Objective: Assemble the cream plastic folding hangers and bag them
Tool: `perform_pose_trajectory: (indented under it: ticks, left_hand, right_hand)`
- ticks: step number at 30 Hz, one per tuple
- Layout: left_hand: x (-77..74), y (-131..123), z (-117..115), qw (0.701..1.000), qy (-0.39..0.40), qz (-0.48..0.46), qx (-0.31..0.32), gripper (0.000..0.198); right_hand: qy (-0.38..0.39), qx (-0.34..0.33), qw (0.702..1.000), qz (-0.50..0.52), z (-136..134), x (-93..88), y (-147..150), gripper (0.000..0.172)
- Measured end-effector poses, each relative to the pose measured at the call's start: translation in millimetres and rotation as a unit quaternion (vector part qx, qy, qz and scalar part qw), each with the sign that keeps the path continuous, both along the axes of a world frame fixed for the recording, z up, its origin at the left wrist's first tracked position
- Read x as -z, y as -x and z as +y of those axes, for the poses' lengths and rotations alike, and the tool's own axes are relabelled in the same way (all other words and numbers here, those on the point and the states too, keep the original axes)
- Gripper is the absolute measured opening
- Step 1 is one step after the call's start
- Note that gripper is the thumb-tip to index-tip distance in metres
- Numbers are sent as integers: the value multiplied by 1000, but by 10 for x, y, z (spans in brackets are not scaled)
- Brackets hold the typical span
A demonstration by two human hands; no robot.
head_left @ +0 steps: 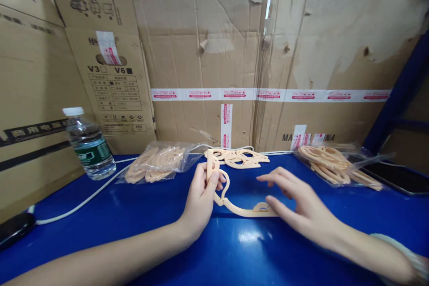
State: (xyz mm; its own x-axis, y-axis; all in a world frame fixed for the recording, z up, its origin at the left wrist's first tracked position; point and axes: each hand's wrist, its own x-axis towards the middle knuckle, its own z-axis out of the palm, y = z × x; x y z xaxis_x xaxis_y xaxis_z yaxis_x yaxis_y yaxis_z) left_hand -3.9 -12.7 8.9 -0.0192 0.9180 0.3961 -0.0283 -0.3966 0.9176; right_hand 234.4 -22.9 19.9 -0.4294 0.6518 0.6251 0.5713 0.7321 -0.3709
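The desk (134, 214) was blue, smooth and very shiny, with a bright spot of light on it. The peach piece (241, 209) in the left hand (201, 199) looked like smooth plastic, dull and not shiny. The loose peach pieces (237, 158) behind it looked the same. The left bag (157, 161) and the right bag (338, 161) were thin clear plastic, crinkly and shiny. The cardboard boxes (208, 44) were brown, dull and rough, with torn, peeling spots. The tape (268, 94) on them looked smooth. The water bottle (89, 143) was clear plastic with a white plastic cap. The white cable (83, 203) looked smooth. The black phone (398, 178) was glossy.
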Motion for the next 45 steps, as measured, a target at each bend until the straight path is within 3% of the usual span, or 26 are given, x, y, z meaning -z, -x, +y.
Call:
perform_pose_trajectory:
  ticks: [3,5,8,11,15,18,22,27,31,36,41,45]
  left_hand:
    - [24,7,-21,1000,-2,6,-9,16]
    - [32,11,-37,1000,-5,14,-10,16]
    - [19,12,-84,998,-3,58,4,16]
    - [-19,12,-152,990,-15,133,51,15]
    - [-73,5,-226,942,-119,276,147,6]
    - [-101,-23,-255,913,-142,323,206,13]
    - [-96,-86,-251,927,-39,325,186,17]
    - [-49,-114,-219,917,69,312,238,24]
    - [-58,-99,-224,903,-12,361,232,26]
    - [-63,-92,-224,871,-97,420,235,32]
    - [-60,-85,-204,843,-140,465,232,33]
    - [-76,-103,-196,840,-142,466,240,35]
  right_hand:
    - [124,-20,992,-31,116,147,34,25]
    - [179,-34,983,-14,171,211,33,33]
    - [209,-37,974,83,190,246,6,37]
    - [290,-49,930,222,160,247,-3,33]
    - [354,-92,866,340,96,223,35,34]
    - [354,-100,871,326,46,188,59,31]
    - [290,-112,915,256,-1,166,73,20]
    - [215,-149,939,221,-32,162,92,13]
    - [141,-162,964,154,-65,162,78,11]
    - [14,-194,980,40,-98,190,-15,28]
    - [-140,-201,966,-84,-95,186,-87,30]
    - [-240,-196,937,-161,-160,111,-38,27]
